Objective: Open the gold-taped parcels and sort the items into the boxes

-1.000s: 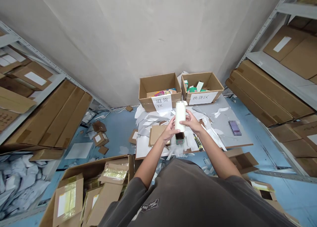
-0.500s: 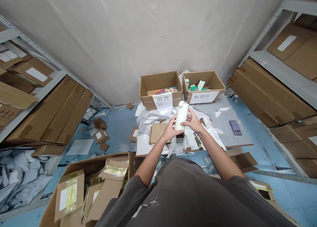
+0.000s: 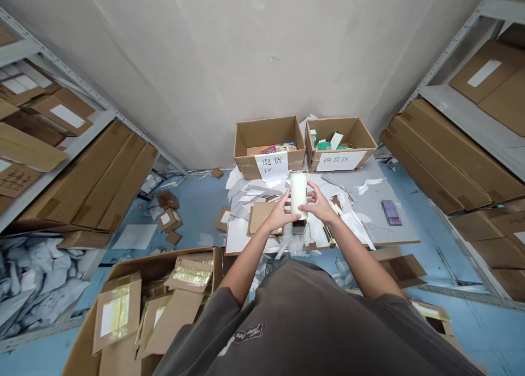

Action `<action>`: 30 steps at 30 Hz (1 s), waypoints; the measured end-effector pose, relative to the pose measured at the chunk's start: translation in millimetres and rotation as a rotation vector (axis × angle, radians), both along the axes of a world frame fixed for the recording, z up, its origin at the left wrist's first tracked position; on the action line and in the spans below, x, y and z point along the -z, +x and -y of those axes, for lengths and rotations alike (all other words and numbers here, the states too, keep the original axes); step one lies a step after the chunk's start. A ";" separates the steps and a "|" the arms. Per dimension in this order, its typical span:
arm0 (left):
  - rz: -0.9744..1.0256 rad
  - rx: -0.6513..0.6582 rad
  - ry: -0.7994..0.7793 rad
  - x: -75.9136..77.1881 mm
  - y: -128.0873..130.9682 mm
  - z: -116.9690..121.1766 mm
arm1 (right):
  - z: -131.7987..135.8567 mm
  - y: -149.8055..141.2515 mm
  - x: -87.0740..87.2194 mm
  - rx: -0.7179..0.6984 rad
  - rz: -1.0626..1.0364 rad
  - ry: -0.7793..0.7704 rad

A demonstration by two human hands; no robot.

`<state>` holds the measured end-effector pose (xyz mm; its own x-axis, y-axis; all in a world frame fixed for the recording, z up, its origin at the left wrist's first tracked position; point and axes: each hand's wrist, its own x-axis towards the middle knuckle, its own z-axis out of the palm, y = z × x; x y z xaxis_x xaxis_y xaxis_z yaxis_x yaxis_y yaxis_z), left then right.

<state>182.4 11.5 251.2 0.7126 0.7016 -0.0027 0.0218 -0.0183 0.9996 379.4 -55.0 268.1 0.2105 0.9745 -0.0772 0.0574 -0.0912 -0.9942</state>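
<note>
Both my hands hold a tall white cylindrical bottle [image 3: 298,192] upright over a low board [image 3: 381,231] littered with torn paper. My left hand [image 3: 280,213] wraps its lower left side, and my right hand [image 3: 319,203] grips the right side, fingers curled round it. Just under the bottle stands a small open carton [image 3: 298,228] with green printing. A flat brown cardboard piece [image 3: 261,216] lies by my left hand.
Two open cardboard boxes with paper labels, left box [image 3: 268,145] and right box [image 3: 339,144], stand against the wall. A utility knife [image 3: 327,235] and a purple item [image 3: 390,212] lie on the board. Shelves of cartons flank both sides; a box of flat parcels [image 3: 135,310] sits lower left.
The bottle has gone from tilted to upright and sits a little lower between my hands. The view has shifted slightly.
</note>
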 end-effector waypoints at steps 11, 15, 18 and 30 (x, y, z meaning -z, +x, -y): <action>0.131 0.107 -0.195 -7.4 -7.6 -8.8 | 7.9 4.0 -3.7 -0.195 -0.135 -0.054; 0.039 0.087 -0.108 -6.4 -8.9 -10.3 | 10.9 -4.5 -0.2 -0.143 -0.082 -0.017; -0.021 0.028 -0.075 -4.2 -6.3 -5.2 | 12.3 -19.1 1.0 0.020 0.082 -0.004; -0.149 -0.090 0.093 3.4 -5.6 2.3 | 11.3 -21.5 6.8 0.040 0.090 -0.049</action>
<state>176.8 9.2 247.9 0.6436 0.7646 -0.0359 0.1754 -0.1017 0.9792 357.9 -66.3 261.3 0.2573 0.9608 -0.1035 0.1418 -0.1435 -0.9794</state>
